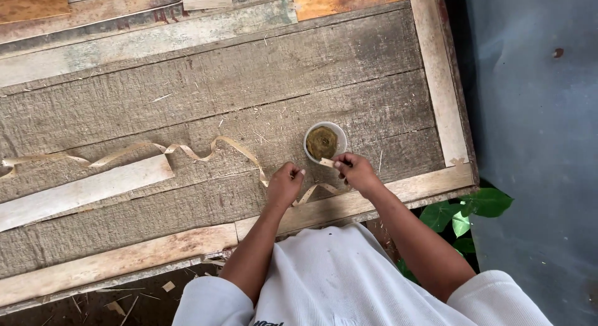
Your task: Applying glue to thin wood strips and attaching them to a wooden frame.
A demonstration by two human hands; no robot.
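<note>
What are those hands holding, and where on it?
Right hand pinches the strip end beside the cup; left hand grips it farther along.

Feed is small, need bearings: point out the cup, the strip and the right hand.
cup (pixel 308 139), head view, left rim.
strip (pixel 187 153), head view, wavy middle stretch.
right hand (pixel 356 171), head view, back of the hand.
</note>
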